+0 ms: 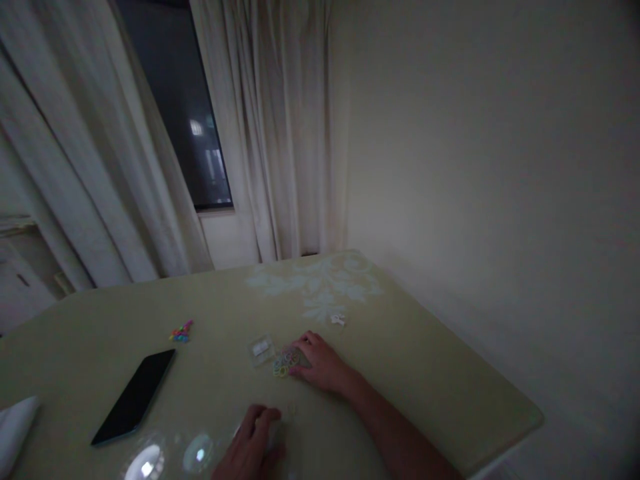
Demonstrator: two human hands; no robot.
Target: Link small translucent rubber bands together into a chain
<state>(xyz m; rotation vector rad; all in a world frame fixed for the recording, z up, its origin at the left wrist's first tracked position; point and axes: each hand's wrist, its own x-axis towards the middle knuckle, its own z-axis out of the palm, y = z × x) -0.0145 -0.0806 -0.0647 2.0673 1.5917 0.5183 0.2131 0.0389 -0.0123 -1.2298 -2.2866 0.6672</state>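
Note:
My right hand [320, 363] rests on the table at a small pile of pastel rings [284, 364], its thumb and fingers spread at the pile's right side. Just left of the pile lies a small clear square case [261, 349] with a white patch. My left hand [253, 443] is low in the view, nearer to me, with bent fingers. Its lower part is blurred, and whether it holds anything is hidden. One pale ring [292, 409] lies between the two hands.
A black phone [135, 396] lies on the table [210, 307] at the left. Behind it sit small bright-coloured pieces [181, 332]. White bits [338, 320] lie beyond my right hand. A white object [17, 427] is at the left edge. Curtains and a wall stand behind.

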